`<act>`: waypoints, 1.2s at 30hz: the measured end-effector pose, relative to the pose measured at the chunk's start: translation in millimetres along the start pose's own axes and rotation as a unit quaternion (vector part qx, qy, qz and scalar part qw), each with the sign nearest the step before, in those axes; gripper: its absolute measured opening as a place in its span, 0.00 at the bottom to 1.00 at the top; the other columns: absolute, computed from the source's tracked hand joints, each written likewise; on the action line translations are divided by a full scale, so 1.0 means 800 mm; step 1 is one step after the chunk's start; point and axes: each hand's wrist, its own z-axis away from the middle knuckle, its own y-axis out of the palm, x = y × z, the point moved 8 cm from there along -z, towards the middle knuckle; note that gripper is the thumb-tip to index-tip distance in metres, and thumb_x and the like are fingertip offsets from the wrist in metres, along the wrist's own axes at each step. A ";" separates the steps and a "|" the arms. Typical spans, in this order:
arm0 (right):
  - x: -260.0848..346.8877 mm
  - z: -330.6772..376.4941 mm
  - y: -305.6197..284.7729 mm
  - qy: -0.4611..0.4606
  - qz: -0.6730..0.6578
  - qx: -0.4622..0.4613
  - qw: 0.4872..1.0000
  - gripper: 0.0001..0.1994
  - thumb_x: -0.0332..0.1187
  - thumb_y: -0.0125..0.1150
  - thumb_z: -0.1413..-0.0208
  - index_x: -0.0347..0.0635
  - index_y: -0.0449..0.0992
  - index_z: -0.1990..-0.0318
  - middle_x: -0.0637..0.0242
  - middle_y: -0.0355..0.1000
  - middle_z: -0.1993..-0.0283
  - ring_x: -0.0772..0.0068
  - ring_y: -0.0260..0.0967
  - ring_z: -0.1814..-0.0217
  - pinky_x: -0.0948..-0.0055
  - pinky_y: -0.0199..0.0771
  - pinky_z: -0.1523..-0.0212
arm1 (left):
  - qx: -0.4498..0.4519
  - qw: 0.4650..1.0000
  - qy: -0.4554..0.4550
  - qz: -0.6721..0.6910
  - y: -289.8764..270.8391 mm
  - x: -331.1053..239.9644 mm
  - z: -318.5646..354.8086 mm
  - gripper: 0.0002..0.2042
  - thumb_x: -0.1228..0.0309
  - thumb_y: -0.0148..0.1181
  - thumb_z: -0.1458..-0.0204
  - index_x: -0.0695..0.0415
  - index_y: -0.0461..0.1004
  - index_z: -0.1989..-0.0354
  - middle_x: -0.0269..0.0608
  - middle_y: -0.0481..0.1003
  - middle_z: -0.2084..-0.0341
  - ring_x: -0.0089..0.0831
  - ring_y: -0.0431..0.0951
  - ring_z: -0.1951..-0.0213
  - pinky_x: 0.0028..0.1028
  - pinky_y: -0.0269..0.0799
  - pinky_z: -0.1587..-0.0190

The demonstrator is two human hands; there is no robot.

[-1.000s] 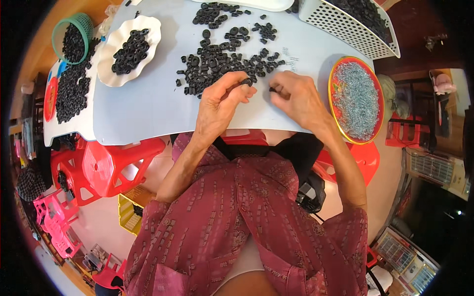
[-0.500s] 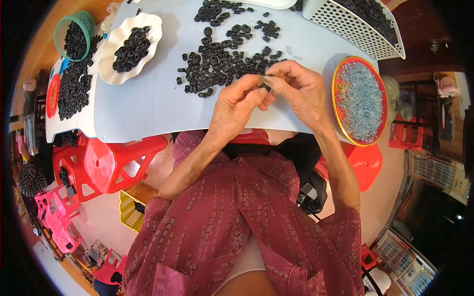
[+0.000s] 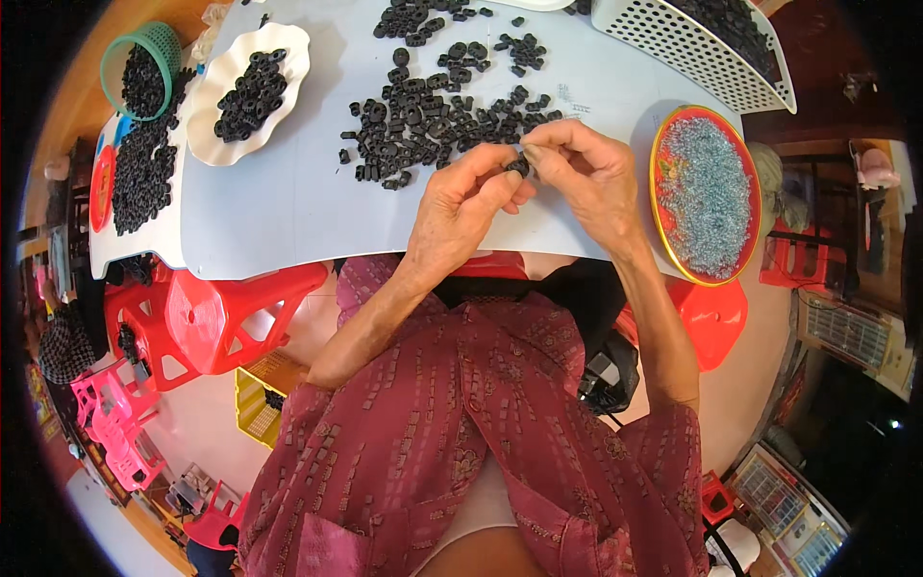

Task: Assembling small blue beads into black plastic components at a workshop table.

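Between the thumb and fingers of my left hand [image 3: 463,197] is a small black plastic part [image 3: 519,167], held above the near part of the table. My right hand [image 3: 588,178] is close beside it, thumb and index finger pinched together near the part's upper side. Whatever may be in that pinch is too small to make out. Just beyond my hands spreads a loose pile of small black plastic parts [image 3: 413,120]. To the right of my right hand stands a red oval plate with a yellow rim [image 3: 658,207], full of tiny shiny bluish-grey pieces [image 3: 710,197].
A white scalloped dish [image 3: 207,139] with black parts stands at left. Beyond it, a green basket [image 3: 171,53] lies tipped beside more black parts [image 3: 144,188]. A white perforated basket [image 3: 663,48] fills the far right. Red stools [image 3: 226,317] and a yellow crate [image 3: 252,413] are below.
My right fingertips have lifted slightly away from the black part, showing more of it. My left hand keeps its hold in nearly the same place.
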 end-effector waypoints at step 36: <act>-0.006 0.018 -0.005 -0.102 -0.071 -0.007 0.992 0.05 0.17 0.54 0.45 0.31 0.73 0.61 0.65 0.72 0.70 0.78 0.71 0.69 0.76 0.73 0.64 | 0.018 0.997 0.010 -0.070 0.011 -0.010 -0.003 0.11 0.74 0.51 0.42 0.67 0.73 0.54 0.40 0.76 0.71 0.24 0.74 0.68 0.24 0.72 0.64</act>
